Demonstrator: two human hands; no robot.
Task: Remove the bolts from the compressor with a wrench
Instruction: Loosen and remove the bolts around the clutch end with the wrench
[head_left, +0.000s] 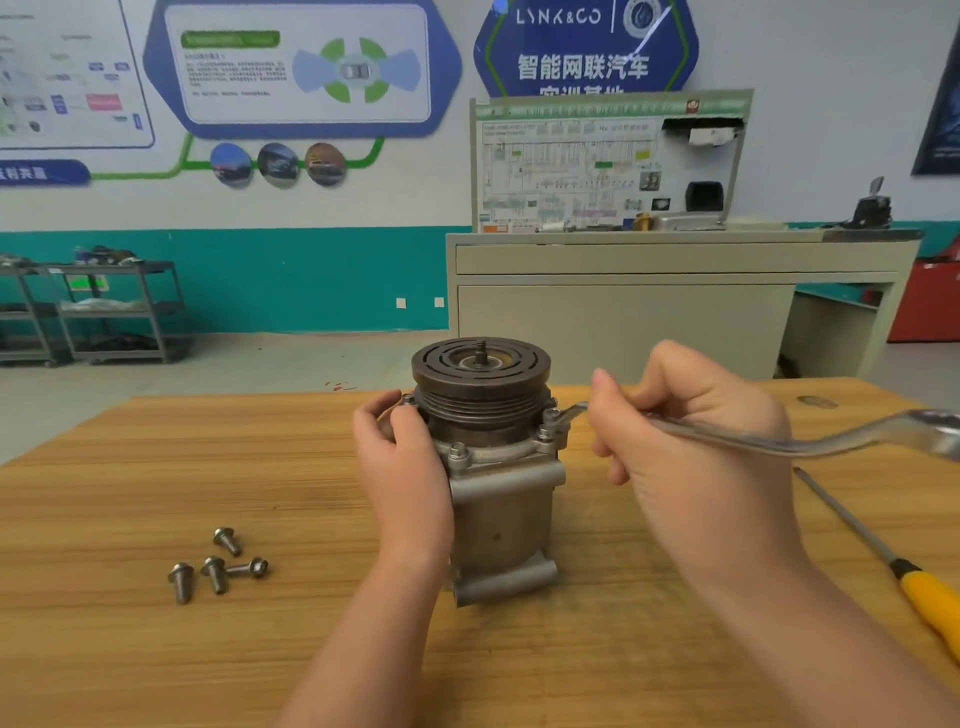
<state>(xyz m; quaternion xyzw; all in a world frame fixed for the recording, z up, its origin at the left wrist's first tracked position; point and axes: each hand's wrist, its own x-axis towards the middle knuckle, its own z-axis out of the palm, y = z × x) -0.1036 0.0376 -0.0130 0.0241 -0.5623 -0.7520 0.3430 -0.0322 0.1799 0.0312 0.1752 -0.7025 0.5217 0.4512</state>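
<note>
Gripping the wrench (769, 441) by its shaft, the person's right hand (691, 431) has fingers curled around the metal and the thumb lying along the top, pointing toward the compressor (498, 478). From that grip the tool runs left, its near end sitting on a bolt (549, 415) at the compressor's right shoulder, just below the grooved pulley (480, 382); its other end juts out to the right, past the hand. The left hand (402, 457) wraps around the compressor's left side, thumb and fingers curled against the housing near another bolt (409, 400) at the top flange. A third bolt (457, 451) still sits in the flange at the front, between the two hands. The compressor stands upright on the wooden table (156, 467), pulley end up. Well to the left of it, four loose bolts (215, 566) lie clustered on the wood. To the right, a yellow-handled screwdriver (893, 566) lies on the table, apart from both hands.
</note>
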